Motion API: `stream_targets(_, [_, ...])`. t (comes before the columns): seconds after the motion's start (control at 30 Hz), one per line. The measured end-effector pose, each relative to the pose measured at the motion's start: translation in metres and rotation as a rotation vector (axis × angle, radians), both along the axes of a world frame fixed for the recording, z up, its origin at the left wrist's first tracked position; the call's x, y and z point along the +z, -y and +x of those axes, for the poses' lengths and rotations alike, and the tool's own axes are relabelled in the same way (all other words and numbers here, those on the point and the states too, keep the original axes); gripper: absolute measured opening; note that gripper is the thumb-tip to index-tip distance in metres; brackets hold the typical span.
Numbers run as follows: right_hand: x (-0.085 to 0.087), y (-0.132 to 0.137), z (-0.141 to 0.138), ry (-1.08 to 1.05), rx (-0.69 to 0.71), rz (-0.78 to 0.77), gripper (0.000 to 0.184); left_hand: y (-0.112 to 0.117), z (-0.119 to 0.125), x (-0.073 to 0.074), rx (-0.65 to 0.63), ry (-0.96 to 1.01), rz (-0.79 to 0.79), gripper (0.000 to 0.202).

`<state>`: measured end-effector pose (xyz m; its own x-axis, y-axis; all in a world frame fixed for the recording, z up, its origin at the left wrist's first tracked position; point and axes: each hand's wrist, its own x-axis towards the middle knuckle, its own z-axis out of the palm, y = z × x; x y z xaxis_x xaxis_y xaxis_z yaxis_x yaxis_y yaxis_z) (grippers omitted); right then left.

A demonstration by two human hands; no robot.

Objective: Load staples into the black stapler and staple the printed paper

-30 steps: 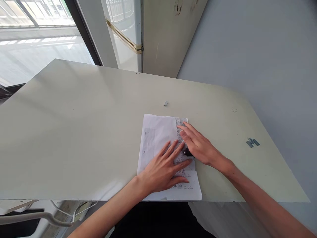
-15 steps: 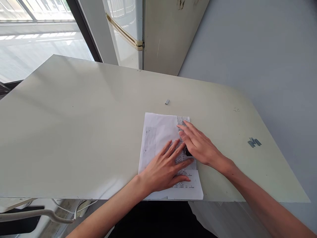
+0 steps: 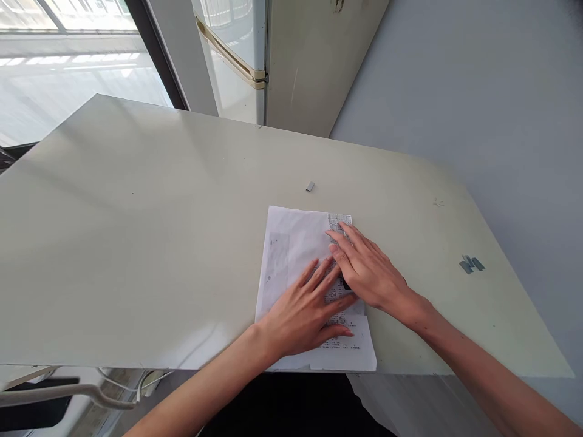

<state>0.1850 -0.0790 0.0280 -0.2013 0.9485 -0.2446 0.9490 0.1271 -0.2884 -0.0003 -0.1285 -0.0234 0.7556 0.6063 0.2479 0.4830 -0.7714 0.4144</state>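
Observation:
A stack of white printed paper sheets [image 3: 291, 243] lies at the near edge of a pale table [image 3: 136, 230]. My left hand [image 3: 305, 309] rests flat on the sheets, fingers spread. My right hand [image 3: 368, 270] lies on the right part of the paper, fingers stretched toward the printed strip at the top right. A small black object [image 3: 346, 284] shows between the two hands, partly covered by my right palm; I cannot make out what it is.
A small block of staples [image 3: 310, 186] lies just beyond the paper. More staples [image 3: 471, 264] sit near the table's right edge. A refrigerator [image 3: 255, 60] stands behind the table, a window to the left, a grey wall on the right.
Both hands stay on the paper almost unmoved. The view has shifted slightly, so everything sits a little further right in the picture.

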Motion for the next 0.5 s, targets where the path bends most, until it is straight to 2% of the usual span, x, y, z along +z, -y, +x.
stream_targets(0.17, [-0.008,0.002,-0.005,0.086,0.030,0.108,0.054,0.001,-0.003,0.004,0.009,-0.004,-0.024,0.066])
stream_targets(0.33, [-0.021,0.002,-0.011,0.148,0.080,0.254,0.053,0.011,-0.030,0.006,0.053,-0.038,-0.026,0.067])
stream_targets(0.4, [-0.022,0.002,-0.012,0.122,0.073,0.256,0.053,0.015,-0.045,0.004,0.080,-0.061,-0.013,0.066])
stream_targets(0.5, [-0.017,0.000,-0.010,0.029,0.042,0.174,0.055,0.021,-0.062,0.002,0.125,-0.055,-0.008,0.064])
